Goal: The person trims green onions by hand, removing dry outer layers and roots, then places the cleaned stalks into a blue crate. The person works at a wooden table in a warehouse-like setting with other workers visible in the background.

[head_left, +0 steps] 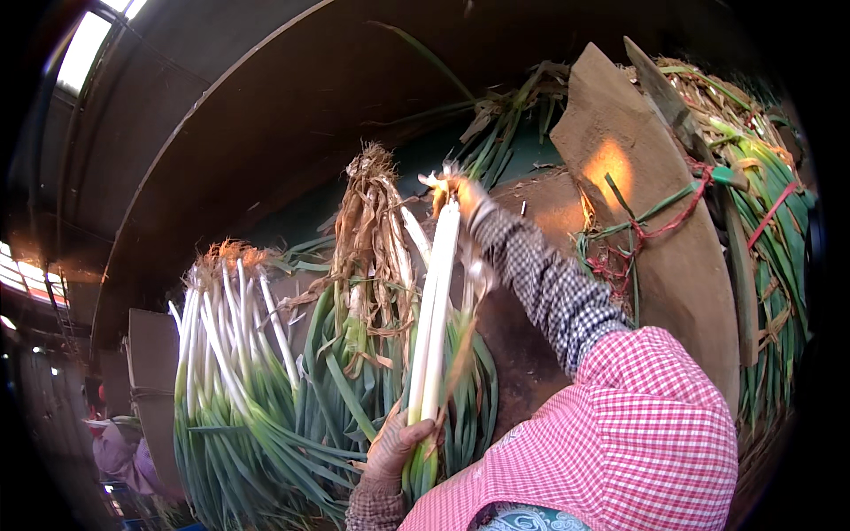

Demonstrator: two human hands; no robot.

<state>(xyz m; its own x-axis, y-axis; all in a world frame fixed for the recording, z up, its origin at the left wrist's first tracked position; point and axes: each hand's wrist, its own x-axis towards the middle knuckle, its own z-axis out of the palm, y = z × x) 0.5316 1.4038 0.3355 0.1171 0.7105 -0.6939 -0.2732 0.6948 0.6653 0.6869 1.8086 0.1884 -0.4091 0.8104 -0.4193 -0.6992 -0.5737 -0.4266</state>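
Leeks (436, 301) in both hands, beside stacked bundles (232, 354), dim shed.

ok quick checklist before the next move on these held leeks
1. Left hand grips the held leeks at the green end: ok.
2. Right hand at the root end: ok.
3. Held white stalks look clean: ok.
4. Unpeeled bunch beside them carries dry brown skins: not ok.
5. Cleaned bunch stands apart at left: ok.
6. Tool in the right hand: cannot tell.
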